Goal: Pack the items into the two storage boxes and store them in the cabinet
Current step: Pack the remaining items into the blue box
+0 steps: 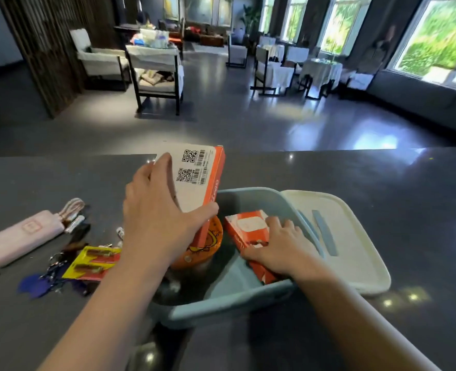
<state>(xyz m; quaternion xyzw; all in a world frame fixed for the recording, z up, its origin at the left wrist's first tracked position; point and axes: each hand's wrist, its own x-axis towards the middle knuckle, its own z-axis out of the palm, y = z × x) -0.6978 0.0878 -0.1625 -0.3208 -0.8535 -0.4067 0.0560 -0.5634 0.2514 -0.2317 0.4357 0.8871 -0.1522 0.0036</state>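
On the dark surface (382, 183) the blue storage box (221, 303) sits open, its white lid (350, 236) at 3 o'clock, clear for packing. The left hand (157, 218) grips a barcoded orange carton (197, 175) above it; the right hand (280, 247) presses a smaller orange carton (244, 227) flat inside, apparently making room.

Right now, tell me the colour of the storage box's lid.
The lid is cream white with a blue-grey handle, head view.

Blue bin (248, 295) crowded: orange tin (208, 236) left, orange carton (244, 231) right; gap between. Lid (355, 236) flanks right; bench (382, 178) beyond open.
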